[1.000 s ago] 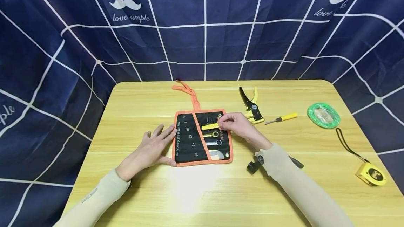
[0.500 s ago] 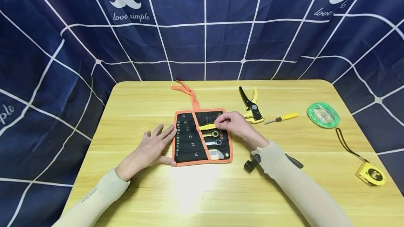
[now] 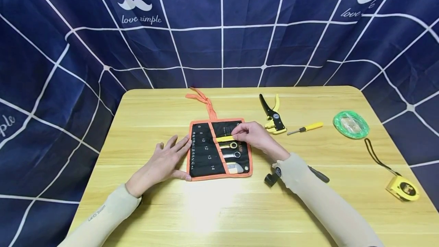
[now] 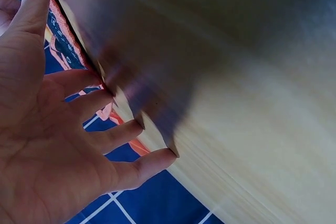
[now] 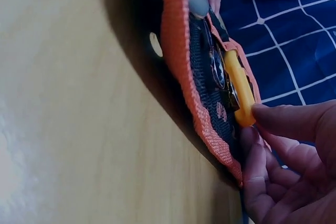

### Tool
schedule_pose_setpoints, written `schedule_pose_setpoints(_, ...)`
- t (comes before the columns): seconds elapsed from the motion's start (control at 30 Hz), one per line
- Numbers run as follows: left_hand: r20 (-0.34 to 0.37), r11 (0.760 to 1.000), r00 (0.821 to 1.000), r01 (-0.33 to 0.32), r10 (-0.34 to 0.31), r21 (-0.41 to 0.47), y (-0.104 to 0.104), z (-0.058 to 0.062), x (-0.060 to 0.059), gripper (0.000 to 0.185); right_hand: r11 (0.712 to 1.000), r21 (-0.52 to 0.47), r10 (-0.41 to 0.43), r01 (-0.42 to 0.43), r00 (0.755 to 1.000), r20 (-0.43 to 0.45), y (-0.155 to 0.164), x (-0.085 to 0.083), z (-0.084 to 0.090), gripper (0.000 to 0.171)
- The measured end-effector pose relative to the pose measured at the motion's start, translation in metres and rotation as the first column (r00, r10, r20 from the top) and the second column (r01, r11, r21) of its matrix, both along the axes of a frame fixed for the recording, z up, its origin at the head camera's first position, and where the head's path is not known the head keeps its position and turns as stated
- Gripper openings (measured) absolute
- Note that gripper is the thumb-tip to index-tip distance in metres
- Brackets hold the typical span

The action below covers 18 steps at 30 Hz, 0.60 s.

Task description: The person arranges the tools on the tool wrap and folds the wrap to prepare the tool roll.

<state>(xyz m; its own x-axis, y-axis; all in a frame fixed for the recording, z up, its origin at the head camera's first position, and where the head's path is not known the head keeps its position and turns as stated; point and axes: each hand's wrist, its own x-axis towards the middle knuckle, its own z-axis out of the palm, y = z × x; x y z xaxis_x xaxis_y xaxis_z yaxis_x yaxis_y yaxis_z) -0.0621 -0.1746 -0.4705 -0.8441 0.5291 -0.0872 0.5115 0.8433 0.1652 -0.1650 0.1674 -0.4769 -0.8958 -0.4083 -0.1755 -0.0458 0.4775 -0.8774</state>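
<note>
A black tool roll with an orange border lies unrolled in the middle of the wooden table. Its pockets hold several wrenches. My right hand pinches the end of a yellow tool that lies across the roll's upper pockets. In the right wrist view the fingertips press on the yellow tool above the roll's orange edge. My left hand rests flat on the table with straight fingers, touching the roll's left edge.
Yellow-and-black pliers, a yellow-handled screwdriver and a green wire coil lie at the back right. A yellow tape measure sits near the right edge. A black tool lies partly under my right forearm. Blue checked cloth surrounds the table.
My right hand has slid the yellow tool a little to the left, deeper across the roll. The left hand has stayed put.
</note>
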Motion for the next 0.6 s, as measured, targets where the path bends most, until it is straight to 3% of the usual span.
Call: schedule_pose_setpoints(0.6,0.009,1.000,1.000,-0.008,0.008,0.021,-0.002,-0.001,0.002,0.120,0.996,0.078,-0.037,0.040,0.999,-0.040,-0.018,0.005,0.003,0.005)
